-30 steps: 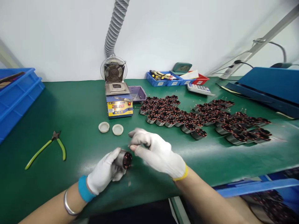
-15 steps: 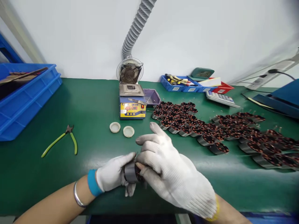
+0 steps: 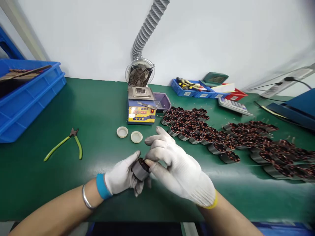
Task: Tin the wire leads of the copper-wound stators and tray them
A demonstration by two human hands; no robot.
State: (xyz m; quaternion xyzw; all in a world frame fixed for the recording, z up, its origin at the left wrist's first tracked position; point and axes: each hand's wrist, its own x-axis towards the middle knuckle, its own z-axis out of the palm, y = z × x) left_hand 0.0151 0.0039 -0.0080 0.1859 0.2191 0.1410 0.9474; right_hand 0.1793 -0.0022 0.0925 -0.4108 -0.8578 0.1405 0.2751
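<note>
Both my hands wear white knitted gloves with grey, dirty fingertips. My left hand (image 3: 123, 175) is closed round the grey side of a motor stator (image 3: 140, 171), which I hold tilted above the green bench. Its end with dark copper windings points up and to the right. My right hand (image 3: 172, 164) has its thumb and forefinger pinched at the stator's upper rim, the other fingers loosely bent. Whether a wire lies between those two fingertips is hidden. Two small round white dishes (image 3: 136, 137) are just beyond my hands.
Green-handled cutters (image 3: 73, 132) lie open at left, near a large blue crate (image 3: 29, 98). A yellow-and-blue solder pot (image 3: 140, 114) stands behind the dishes under a grey duct (image 3: 147, 29). Many stators (image 3: 197, 136) fill the right side. Tool bins (image 3: 184, 91) line the wall.
The stator has turned in my left hand, so its winding end, which faced right, now points more upward. My right thumb and forefinger stay at its rim. The camera view has shifted slightly.
</note>
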